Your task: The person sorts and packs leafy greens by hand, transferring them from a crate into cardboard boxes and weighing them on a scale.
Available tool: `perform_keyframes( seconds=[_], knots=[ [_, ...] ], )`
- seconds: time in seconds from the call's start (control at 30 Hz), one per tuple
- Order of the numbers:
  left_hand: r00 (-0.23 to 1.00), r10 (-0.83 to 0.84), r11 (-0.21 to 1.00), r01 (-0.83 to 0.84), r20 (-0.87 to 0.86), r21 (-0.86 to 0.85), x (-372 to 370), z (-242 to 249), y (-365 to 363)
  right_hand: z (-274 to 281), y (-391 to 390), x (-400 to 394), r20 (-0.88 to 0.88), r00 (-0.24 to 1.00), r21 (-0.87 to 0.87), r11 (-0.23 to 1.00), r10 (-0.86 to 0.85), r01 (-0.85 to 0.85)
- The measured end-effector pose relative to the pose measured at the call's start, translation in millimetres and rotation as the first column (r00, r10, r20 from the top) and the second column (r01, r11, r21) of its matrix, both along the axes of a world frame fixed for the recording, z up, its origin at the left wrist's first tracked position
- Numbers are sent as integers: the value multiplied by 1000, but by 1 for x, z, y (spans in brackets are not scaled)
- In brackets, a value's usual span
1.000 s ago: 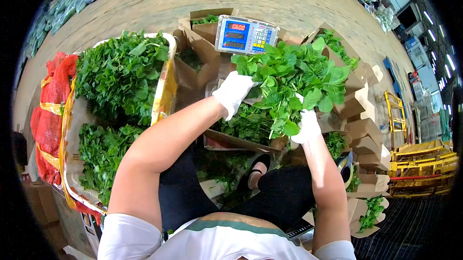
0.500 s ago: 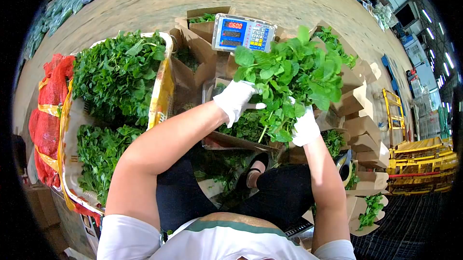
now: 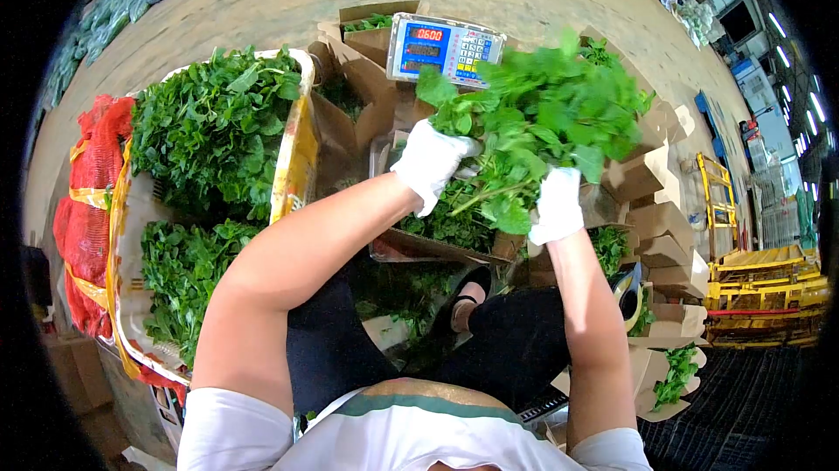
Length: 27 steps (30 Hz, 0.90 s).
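In front of me I hold up a big leafy bunch of mint [image 3: 546, 117], its top blurred by motion. My left hand [image 3: 433, 161], in a white glove, is closed at the left side of the bunch, its fingertips partly hidden by leaves. My right hand [image 3: 558, 206], gloved too, grips the bunch from below right, most of its fingers hidden behind the leaves. Under my hands, more mint [image 3: 454, 222] lies in an open cardboard box. Just behind the bunch stands a digital scale display [image 3: 446, 50] with red digits reading 0.600.
To my left stands a white and yellow crate [image 3: 295, 165] heaped with greens [image 3: 214, 135], beside red mesh sacks [image 3: 87, 218]. Open cardboard boxes [image 3: 660, 239], some with greens in them, line my right side. Yellow metal racks [image 3: 760, 283] stand farther right.
The mint bunch has swung slightly right. My left hand's fingers, partly stretched before, are now curled in at the bunch. My right hand has shifted a little.
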State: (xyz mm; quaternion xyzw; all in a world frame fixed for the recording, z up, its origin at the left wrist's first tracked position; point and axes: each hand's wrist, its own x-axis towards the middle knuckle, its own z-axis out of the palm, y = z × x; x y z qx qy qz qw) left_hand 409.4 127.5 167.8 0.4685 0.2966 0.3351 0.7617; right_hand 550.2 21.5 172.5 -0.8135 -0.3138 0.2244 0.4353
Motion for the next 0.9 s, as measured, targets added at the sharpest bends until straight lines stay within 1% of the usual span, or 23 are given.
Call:
perform_keyframes(
  seconds=[0.03, 0.07, 0.1, 0.13, 0.2, 0.23, 0.27, 0.3, 0.33, 0.37, 0.4, 0.43, 0.47, 0.5, 0.53, 0.57, 0.6, 0.67, 0.7, 0.73, 0.8, 0.87, 0.9],
  knots=[
    [1000, 11, 999, -12, -12, -42, -2, -2, 1, 6, 0, 0, -466, 856, -8, 969, -223, 248],
    [999, 23, 996, -25, -24, -84, -5, -4, 3, 10, -4, 5, -507, 836, 64, 959, -208, 277],
    [996, 35, 987, -47, -79, -154, -9, -6, 4, 14, -8, 11, -547, 816, 135, 942, -188, 307],
    [993, 88, 977, -102, -82, -187, -11, -11, 6, 17, -14, 19, -584, 794, 202, 919, -166, 340],
    [983, 61, 959, -106, -175, -264, -14, -41, 18, 22, -22, 37, -649, 753, 331, 852, -106, 406],
    [982, -4, 954, -53, -189, -296, -15, -46, 15, 20, -23, 45, -765, 643, 341, 821, -41, 458],
    [963, -139, 930, 47, -229, -365, -13, -56, 11, 17, -29, 49, -673, 738, 370, 839, -55, 399],
    [883, -249, 934, 110, -399, -341, -13, -66, 5, 14, -30, 52, -663, 747, 369, 844, -54, 388],
    [761, -339, 928, 176, -553, -327, -12, -74, -1, 8, -31, 56, -652, 756, 369, 850, -51, 376],
    [586, -475, 879, 292, -657, -376, -14, -80, -3, -5, -33, 69, -653, 756, 366, 850, -55, 379],
    [353, -554, 729, 643, -753, -235, -22, -92, 4, -25, -37, 87, -600, 800, 405, 858, -12, 317],
    [140, -400, 616, 773, -906, -152, -19, -87, 9, -26, -38, 89, -575, 818, 421, 860, 8, 288],
    [-47, -172, 459, 880, -984, -122, -17, -79, 15, -20, -38, 85, -550, 835, 436, 862, 28, 258],
    [-90, -85, 328, 938, -992, -113, -17, -70, 22, -10, -40, 79, -664, 743, 480, 812, 89, 331],
    [-92, -44, 331, 938, -995, -101, -16, -65, 28, -3, -40, 72, -757, 634, 507, 758, 162, 411],
    [18, -16, 363, 932, -1000, 11, -17, -52, 33, -12, -41, 78, -668, 728, 541, 772, 153, 334],
    [128, 19, 390, 912, -992, 125, -18, -42, 36, -17, -43, 81, -675, 722, 540, 770, 155, 340],
    [458, -51, 570, 743, -887, 351, -15, -48, 35, -20, -42, 83, -662, 729, 561, 762, 178, 323],
    [597, -2, 518, 687, -803, 509, -7, -68, 33, -22, -42, 84, -651, 735, 575, 755, 188, 316],
    [550, 66, 483, 712, -833, 509, 7, -73, 24, -25, -41, 85, -644, 740, 584, 751, 195, 310],
    [603, -61, 521, 699, -795, 490, 26, -88, 11, -33, -42, 90, -617, 762, 600, 745, 198, 292],
    [421, -28, 540, 769, -906, 341, 49, -111, 3, -49, -45, 103, -558, 807, 617, 746, 193, 249],
    [348, 39, 537, 783, -937, 313, 56, -119, 2, -60, -47, 113, -514, 836, 624, 752, 191, 212]
  ],
)
